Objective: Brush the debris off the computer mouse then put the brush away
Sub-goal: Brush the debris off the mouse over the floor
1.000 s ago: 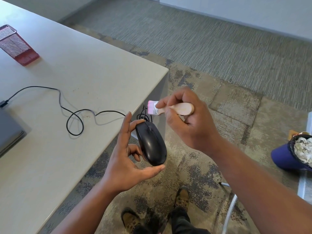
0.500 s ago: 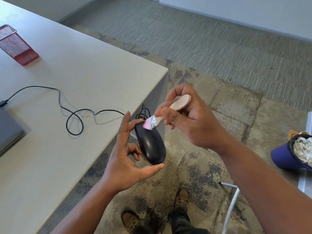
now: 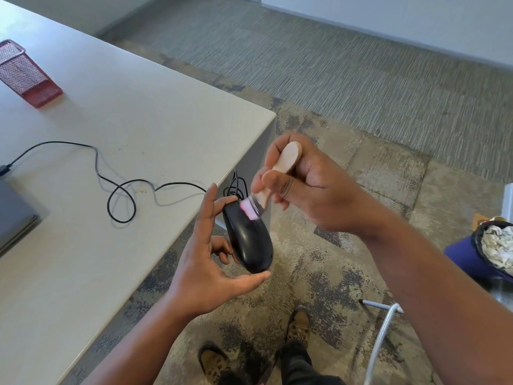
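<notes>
One computer mouse (image 3: 248, 240), black w/ a glossy top, is held in the air just off the corner of the table (image 3: 133, 129), over the carpet. The left hand (image 3: 205, 262) clamps it lengthwise: thumb at the near end, a fingertip at the cord end, other fingers curled behind. One cable (image 3: 122, 190) runs from the mouse's far end up onto the table, loops once there & goes on to the left edge of the view. The right hand (image 3: 308, 187) sits just above and right of the mouse, closed around one small brush (image 3: 273, 179) w/ a pale wooden handle; its pink bristles touch the mouse's top near the cord end (bristles are blurred). On the table, well left of the mouse, are one red mesh holder (image 3: 26, 75) at the far side & one grey laptop (image 3: 14, 218) at the left edge, only partly in view. Below the mouse, two shoes (image 3: 298, 323) stand on the carpet. Well right of the mouse is one blue bin (image 3: 469, 257) w/ crumpled paper in it, and a thin metal chair leg (image 3: 380, 337) nearer the shoes.
</notes>
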A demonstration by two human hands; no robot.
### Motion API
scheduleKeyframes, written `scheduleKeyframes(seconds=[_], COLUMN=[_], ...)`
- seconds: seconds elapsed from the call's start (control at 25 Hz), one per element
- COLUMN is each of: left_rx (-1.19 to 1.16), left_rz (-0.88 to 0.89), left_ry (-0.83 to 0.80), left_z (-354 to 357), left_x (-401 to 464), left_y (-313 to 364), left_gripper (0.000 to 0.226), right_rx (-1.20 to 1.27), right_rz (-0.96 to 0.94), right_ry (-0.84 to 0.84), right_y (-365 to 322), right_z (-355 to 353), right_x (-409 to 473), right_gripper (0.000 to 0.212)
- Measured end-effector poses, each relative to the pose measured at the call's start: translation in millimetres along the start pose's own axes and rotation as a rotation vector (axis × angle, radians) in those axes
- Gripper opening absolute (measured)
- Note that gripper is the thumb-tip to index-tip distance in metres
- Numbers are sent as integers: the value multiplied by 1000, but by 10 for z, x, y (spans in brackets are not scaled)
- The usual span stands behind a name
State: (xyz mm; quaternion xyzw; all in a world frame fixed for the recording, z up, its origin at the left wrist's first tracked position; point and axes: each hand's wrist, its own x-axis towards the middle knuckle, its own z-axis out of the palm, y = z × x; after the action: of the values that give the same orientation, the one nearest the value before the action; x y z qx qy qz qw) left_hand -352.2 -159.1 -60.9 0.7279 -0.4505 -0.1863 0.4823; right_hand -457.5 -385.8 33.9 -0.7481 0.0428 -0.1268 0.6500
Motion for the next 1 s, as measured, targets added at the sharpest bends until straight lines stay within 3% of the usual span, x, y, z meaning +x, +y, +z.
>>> scheduleKeyframes(seconds=[0.2, 0.44, 0.68, 0.76, 1.0], left_rx=[-7, -15, -34, -54, -31], left_rz=[16, 26, -1, -1, 18], left_ry=[-12, -15, -3, 5, -13], left_z=[-6, -7, -14, -16, -14], left_x=[1, 2, -10, 4, 16], left_y=[16, 17, -13, -16, -3], left_gripper=[148, 147, 148, 149, 147], right_rx=[131, 28, 211, 262, 160], right_rz=[50, -153, 45, 91, -125], right_ry=[-144, 121, -190, -216, 195], right_y=[-64, 98, -4, -14, 114], right_z=[-164, -5, -160, -186, -32], right_x=[32, 115, 48, 38, 100], right_gripper=[18, 18, 19, 17, 14])
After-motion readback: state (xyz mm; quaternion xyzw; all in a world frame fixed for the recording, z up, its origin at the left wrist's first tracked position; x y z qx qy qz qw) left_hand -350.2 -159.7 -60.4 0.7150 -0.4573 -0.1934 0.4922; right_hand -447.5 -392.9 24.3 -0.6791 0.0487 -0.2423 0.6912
